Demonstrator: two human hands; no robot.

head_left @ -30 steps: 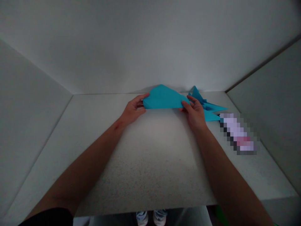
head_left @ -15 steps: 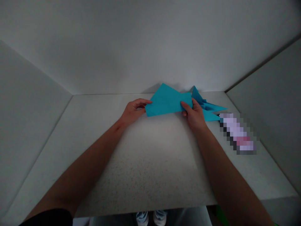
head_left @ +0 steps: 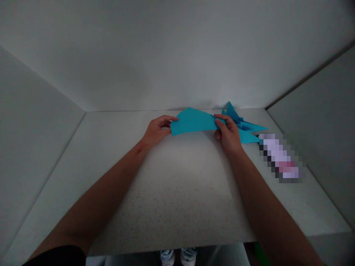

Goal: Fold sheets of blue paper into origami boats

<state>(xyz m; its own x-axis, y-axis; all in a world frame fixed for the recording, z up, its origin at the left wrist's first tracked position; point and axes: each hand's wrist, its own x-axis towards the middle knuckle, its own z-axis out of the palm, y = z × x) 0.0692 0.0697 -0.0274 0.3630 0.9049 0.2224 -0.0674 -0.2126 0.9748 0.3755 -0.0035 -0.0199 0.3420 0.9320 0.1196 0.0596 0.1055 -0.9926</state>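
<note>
A folded sheet of blue paper (head_left: 192, 121) is held just above the far part of the white table (head_left: 172, 192). My left hand (head_left: 156, 130) pinches its left end, fingers curled round the edge. My right hand (head_left: 229, 135) pinches its right end, thumb on top. The sheet shows a shallow peak at the top and lies nearly flat. Behind my right hand lies a finished folded blue paper figure (head_left: 244, 127) with pointed tips, resting on the table.
A blurred-out oblong object (head_left: 280, 159) lies on the table to the right of my right hand. White walls close in the table at the back, left and right. Below the near table edge my shoes (head_left: 179, 256) show.
The blue sheet was tipped up with a taller peak half a second ago; now it is lowered and flatter. Both hands stay at its ends, the right thumb now over the top.
</note>
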